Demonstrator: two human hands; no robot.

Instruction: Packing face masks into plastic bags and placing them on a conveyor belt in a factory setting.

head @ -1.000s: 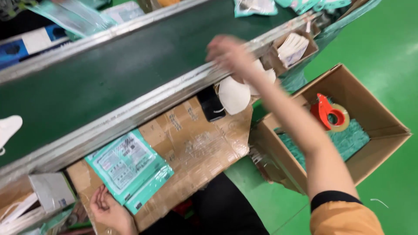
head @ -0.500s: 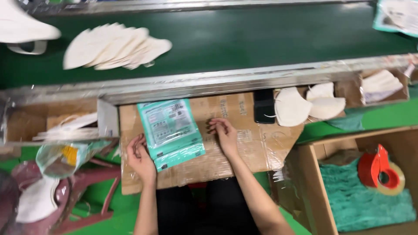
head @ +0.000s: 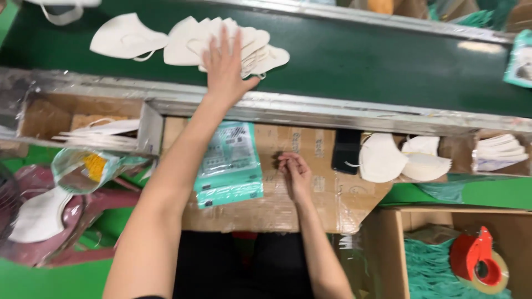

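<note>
I see my left hand (head: 224, 63) stretched over the steel rail onto the green belt (head: 360, 61), fingers spread flat on a fanned stack of white masks (head: 188, 39), gripping nothing. My right hand (head: 295, 174) rests loosely curled and empty on the cardboard desk (head: 310, 205), just beside the teal packets (head: 230, 166).

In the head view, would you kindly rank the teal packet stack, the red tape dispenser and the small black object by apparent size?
1. teal packet stack, clearly largest.
2. red tape dispenser.
3. black object, though these last two look close, and differing camera distance makes it unsure.
</note>
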